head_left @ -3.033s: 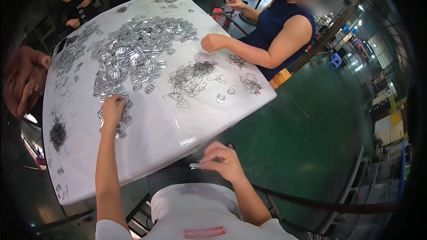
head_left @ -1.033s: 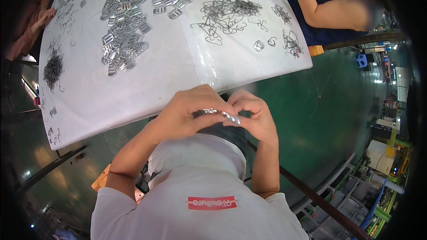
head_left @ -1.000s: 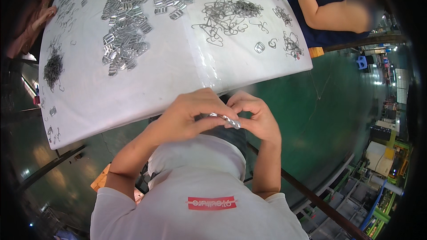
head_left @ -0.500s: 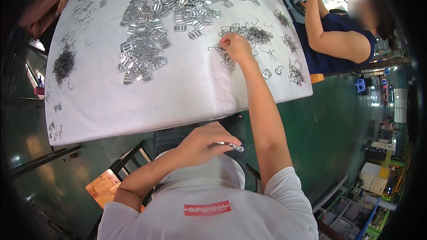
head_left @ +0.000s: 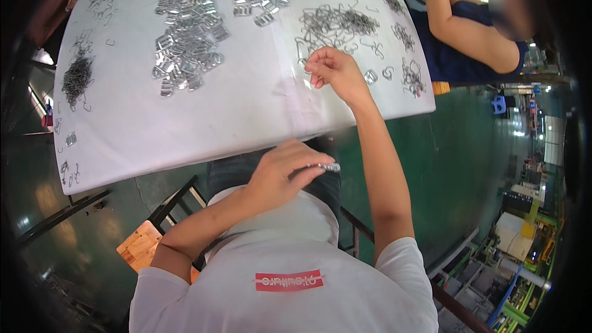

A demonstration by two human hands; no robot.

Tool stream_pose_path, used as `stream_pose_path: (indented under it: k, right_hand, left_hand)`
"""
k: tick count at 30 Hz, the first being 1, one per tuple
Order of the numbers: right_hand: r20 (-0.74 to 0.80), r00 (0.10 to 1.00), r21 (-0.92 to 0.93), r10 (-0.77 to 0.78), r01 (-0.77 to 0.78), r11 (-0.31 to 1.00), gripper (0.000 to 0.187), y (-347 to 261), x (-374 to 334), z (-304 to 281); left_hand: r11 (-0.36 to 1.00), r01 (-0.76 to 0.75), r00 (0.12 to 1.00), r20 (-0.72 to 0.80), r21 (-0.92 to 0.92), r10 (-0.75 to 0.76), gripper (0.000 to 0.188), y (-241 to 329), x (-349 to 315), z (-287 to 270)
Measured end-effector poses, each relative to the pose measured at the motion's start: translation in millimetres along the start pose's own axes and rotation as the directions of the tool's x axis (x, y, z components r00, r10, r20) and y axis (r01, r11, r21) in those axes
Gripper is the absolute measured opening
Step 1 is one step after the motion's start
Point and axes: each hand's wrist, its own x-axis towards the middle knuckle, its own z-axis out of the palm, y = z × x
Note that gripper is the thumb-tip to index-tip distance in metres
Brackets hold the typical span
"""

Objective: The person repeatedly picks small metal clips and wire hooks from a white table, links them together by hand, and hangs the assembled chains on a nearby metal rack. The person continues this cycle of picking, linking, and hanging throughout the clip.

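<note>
Your left hand [head_left: 277,172] is clamped on a shiny metal buckle [head_left: 332,167], pinched between thumb and fingers and seen edge-on; it is held in front of your white shirt [head_left: 283,246], just off the near edge of the bench [head_left: 203,126]. Your right hand [head_left: 341,77] is over the right part of the bench, its fingers curled and the thumb close to the fingertips. Those fingertips are at the near side of a tangled pile of wire hooks [head_left: 339,21]; whether they grip a wire, I cannot tell.

The large heap of slotted buckles [head_left: 191,34] covers the far middle of the bench and narrows toward you, well apart from both hands. Just right of your right hand lie a loose buckle [head_left: 370,77] and a bent wire [head_left: 387,73], near each other. Three small wire clusters [head_left: 404,37] line the right edge. A dense dark wire pile [head_left: 77,80] sits at the left, with a single buckle [head_left: 71,139] nearer you. A co-worker in a navy top [head_left: 456,55] is beyond the right edge; a wooden seat [head_left: 140,243] stands at near left.
</note>
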Motion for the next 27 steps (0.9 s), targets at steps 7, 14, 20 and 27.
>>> stream_pose_path:
  k: [7, 14, 20, 27]
  right_hand:
    - [-0.279, 0.960, 0.320, -0.016, 0.108, 0.941, 0.007, -33.1, -156.9, 5.3]
    - [-0.389, 0.921, 0.294, -0.025, 0.149, 0.944, 0.006, -13.0, -188.9, 17.5]
    - [-0.414, 0.893, 0.174, -0.177, 0.269, 0.947, 0.008, -6.3, -187.3, 19.2]
    - [-0.449, 0.827, 0.243, -0.339, 0.478, 0.844, 0.008, 8.3, -175.7, 27.4]
  left_hand:
    - [0.996, 0.067, 0.995, -0.075, -0.054, -0.071, 0.023, -7.0, 2.8, 13.0]
    - [0.996, 0.085, 0.996, 0.025, -0.023, -0.084, 0.022, -0.3, 5.2, 17.2]
    - [0.998, 0.048, 0.999, -0.015, -0.048, -0.049, 0.023, 0.2, 7.4, 24.8]
    - [0.977, 0.142, 0.989, -0.028, -0.161, -0.148, 0.022, -0.1, 9.4, 23.5]
